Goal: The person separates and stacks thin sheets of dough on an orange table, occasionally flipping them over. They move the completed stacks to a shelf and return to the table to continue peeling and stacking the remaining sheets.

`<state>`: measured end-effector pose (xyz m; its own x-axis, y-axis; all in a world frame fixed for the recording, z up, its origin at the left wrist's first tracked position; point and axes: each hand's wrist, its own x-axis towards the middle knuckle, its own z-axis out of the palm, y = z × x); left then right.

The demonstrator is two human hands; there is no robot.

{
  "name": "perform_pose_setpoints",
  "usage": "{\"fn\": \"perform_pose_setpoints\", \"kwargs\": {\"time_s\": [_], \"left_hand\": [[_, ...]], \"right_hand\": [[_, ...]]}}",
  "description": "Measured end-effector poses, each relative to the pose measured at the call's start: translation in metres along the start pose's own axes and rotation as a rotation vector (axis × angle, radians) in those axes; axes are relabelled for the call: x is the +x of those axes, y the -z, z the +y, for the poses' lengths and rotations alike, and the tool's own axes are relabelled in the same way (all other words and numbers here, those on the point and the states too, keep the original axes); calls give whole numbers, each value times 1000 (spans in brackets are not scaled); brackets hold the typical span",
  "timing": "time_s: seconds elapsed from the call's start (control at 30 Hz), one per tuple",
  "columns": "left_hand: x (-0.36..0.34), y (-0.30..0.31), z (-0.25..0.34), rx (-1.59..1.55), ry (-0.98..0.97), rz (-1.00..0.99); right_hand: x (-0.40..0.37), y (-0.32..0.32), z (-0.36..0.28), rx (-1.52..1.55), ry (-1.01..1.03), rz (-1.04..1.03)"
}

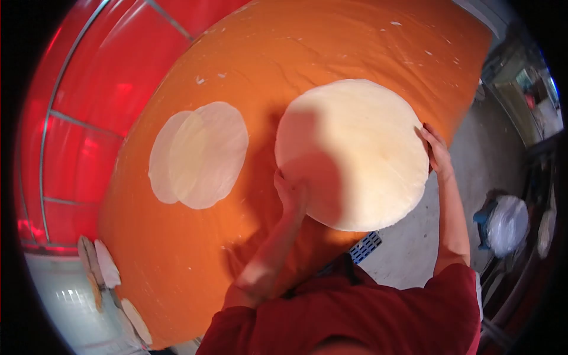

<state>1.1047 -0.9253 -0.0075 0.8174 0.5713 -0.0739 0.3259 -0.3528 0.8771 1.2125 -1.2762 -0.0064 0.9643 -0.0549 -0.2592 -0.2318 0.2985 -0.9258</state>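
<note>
A large, pale, round disc [378, 148], like thin dough sheets in a pile, is held between my two hands above the orange cloth. My left hand [292, 192] grips its lower left rim, with part of the fingers hidden beneath it. On the right rim, my right hand [436, 148] is closed around the edge, fingertips on top. A dark shadow falls across the disc's left half. To the left, two thin, see-through round sheets [222, 157] lie flat on the cloth and partly overlap.
The orange cloth [177, 254] covers a broad table, with small white scraps on it. Red panels [89, 148] with grey bars stand along the left. Shoes or slippers [106, 263] lie at the lower left. A plastic-wrapped item [507, 225] stands right, near a blue grate [365, 247] on the floor.
</note>
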Motion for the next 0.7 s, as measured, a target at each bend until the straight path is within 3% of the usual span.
{"fn": "perform_pose_setpoints", "kwargs": {"time_s": [0.07,0.13,0.17,0.23,0.3,0.33,0.37,0.4,0.5,0.57,0.63,0.67,0.7], "left_hand": [[11,5,-5,-50,70,1],[28,9,-25,-526,302,-179],[32,16,-27,-697,376,-206],[15,30,16,-28,61,-246],[14,28,14,309,-40,-224],[21,18,-5,-17,53,-162],[26,14,-19,-348,131,-99],[24,26,-16,-6,-8,230],[22,107,-26,-564,61,244],[33,147,-53,-988,228,308],[43,175,-80,-1420,373,368],[52,178,-95,-1434,364,395],[64,176,-109,-1583,293,245]], "right_hand": [[1,-3,-5,121,-69,-35],[-10,-25,1,-460,70,-81],[-9,-30,7,-472,133,-59],[-10,-36,11,-360,204,-120],[2,-22,5,-306,197,-223],[8,-17,-23,-794,62,-177],[20,-21,-33,-812,80,-212],[21,-43,-50,-946,195,-161],[0,-154,-89,-1086,531,-99],[-29,-243,-83,-1121,550,-314],[-33,-300,-24,-1352,851,-645],[-46,-331,9,-1432,926,-823],[-58,-362,43,-1485,999,-1009]]}}
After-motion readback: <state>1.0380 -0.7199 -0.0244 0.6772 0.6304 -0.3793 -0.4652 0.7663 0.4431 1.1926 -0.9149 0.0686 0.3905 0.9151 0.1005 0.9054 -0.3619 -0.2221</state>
